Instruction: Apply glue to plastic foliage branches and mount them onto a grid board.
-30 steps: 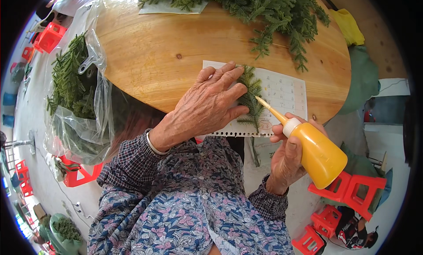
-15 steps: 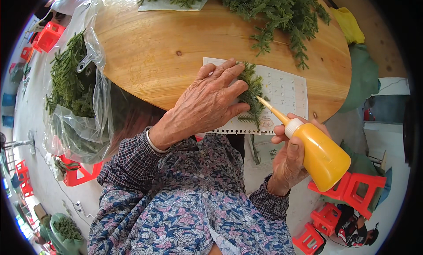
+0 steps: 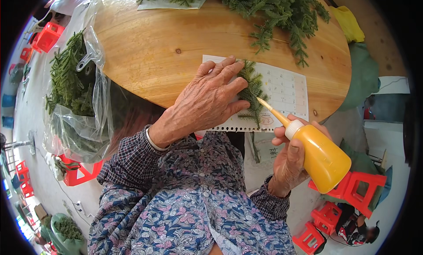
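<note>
A green fir sprig (image 3: pixel 252 88) lies on a sheet of paper (image 3: pixel 286 89) printed with a grid, with punched holes along its near edge. My left hand (image 3: pixel 213 92) rests over the sheet, fingers apart and fairly flat, the fingertips and thumb touching the sprig's left side. In my right hand (image 3: pixel 288 160) is a squeeze bottle (image 3: pixel 324 156) of yellow-orange colour, with a white collar and a long tapered nozzle. The bottle is tilted, its nozzle tip at the right side of the sprig. Part of the sprig is hidden under my left fingers.
A pile of fir branches (image 3: pixel 273 12) covers the far side of the wooden table (image 3: pixel 145 52). On the left hangs a clear plastic bag (image 3: pixel 79 127) holding more branches. Red stools (image 3: pixel 363 193) stand around on the floor. Yellow cloth (image 3: pixel 347 25) lies beyond the table's right edge.
Almost nothing differs. The nozzle tip stays at the sprig's right side, and both hands keep their places apart from a very slight shift.
</note>
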